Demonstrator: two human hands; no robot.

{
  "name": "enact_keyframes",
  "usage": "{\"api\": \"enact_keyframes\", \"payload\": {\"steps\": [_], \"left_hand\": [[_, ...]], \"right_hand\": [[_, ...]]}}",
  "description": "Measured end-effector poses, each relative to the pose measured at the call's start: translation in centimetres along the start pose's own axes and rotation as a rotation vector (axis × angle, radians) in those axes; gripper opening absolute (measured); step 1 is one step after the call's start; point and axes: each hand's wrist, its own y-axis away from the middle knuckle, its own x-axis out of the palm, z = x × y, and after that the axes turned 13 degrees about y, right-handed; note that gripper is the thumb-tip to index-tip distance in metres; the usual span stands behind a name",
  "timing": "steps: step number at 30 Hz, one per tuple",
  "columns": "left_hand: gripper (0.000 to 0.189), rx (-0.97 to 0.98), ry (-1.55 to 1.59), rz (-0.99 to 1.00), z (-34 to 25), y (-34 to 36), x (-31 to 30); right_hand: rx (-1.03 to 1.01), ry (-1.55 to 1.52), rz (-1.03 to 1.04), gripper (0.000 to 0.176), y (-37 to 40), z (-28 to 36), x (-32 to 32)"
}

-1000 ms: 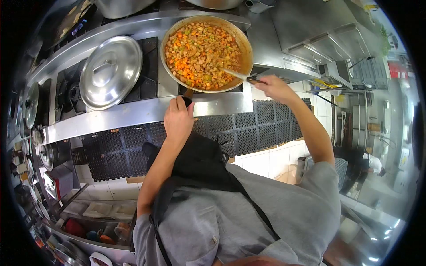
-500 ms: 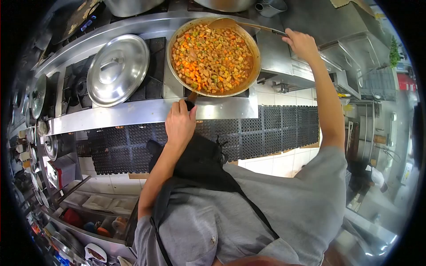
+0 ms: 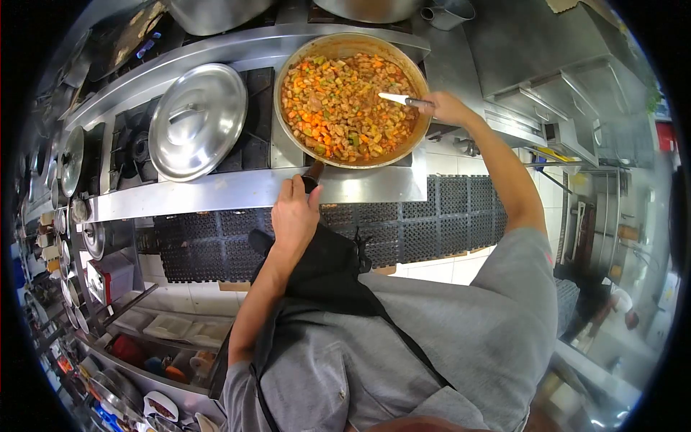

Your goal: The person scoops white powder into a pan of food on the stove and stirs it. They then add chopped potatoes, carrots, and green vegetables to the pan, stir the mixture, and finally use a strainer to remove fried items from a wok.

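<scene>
A wide pan (image 3: pixel 286 131) stands on the stove, full of a stew (image 3: pixel 338 108) of diced meat, carrots and green pieces. My left hand (image 3: pixel 295 211) is wrapped round the pan's dark handle (image 3: pixel 314 173) at its near side. From the right, my right hand (image 3: pixel 445 108) reaches over the pan's rim, closed on the dark grip of a spoon (image 3: pixel 403 99). The spoon's shaft looks bright, and its head is sunk in the stew, out of sight. Left of the pan, a steel lid (image 3: pixel 198 122) lies over the burners.
Large pots (image 3: pixel 216 13) stand behind the stove, with a metal jug (image 3: pixel 448 13) at the back right. A steel counter (image 3: pixel 533 50) runs along the right. Black mats (image 3: pixel 432 205) cover the floor. Another person (image 3: pixel 601 306) is at the far right.
My right hand has moved left and down, nearer the pan. The spoon's head, earlier visible at the far rim, is now down in the stew. My left hand keeps its hold on the handle.
</scene>
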Motion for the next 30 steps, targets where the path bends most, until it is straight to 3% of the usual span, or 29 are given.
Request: {"api": "enact_keyframes", "payload": {"steps": [2,4,6,12,14,19,25,27,30], "left_hand": [[0.040,0.036,0.006,-0.015,0.3,0.0,0.2],[0.041,0.072,0.007,-0.026,0.6,0.1,0.3],[0.041,0.079,-0.017,-0.028,0.8,0.2,0.4],[0.042,0.093,0.005,-0.024,0.9,0.1,-0.1],[0.041,0.087,-0.006,-0.011,0.9,0.0,-0.2],[0.037,0.062,-0.019,0.080,0.6,-0.8,-1.1],[0.036,0.103,-0.057,0.056,0.4,-1.4,-1.4],[0.034,0.099,-0.063,0.061,0.5,-1.5,-1.4],[0.033,0.112,-0.046,0.065,0.6,-1.6,-1.5]], "right_hand": [[0.133,-0.141,0.167,0.034,2.7,2.4,-1.2],[0.124,-0.180,0.128,0.031,5.1,3.6,-2.2],[0.158,-0.023,0.136,0.030,7.2,3.1,-2.7],[0.272,-0.001,-0.033,0.029,12.8,6.1,-7.0],[0.330,0.140,-0.101,0.028,13.7,8.9,-9.2],[0.179,0.521,-0.373,0.022,14.9,13.9,-9.8],[0.209,0.520,-0.274,0.021,16.3,21.7,-4.7],[0.351,0.473,-0.084,0.021,16.3,23.2,-2.7],[0.428,0.512,-0.104,0.010,16.5,23.3,-0.9]]}}
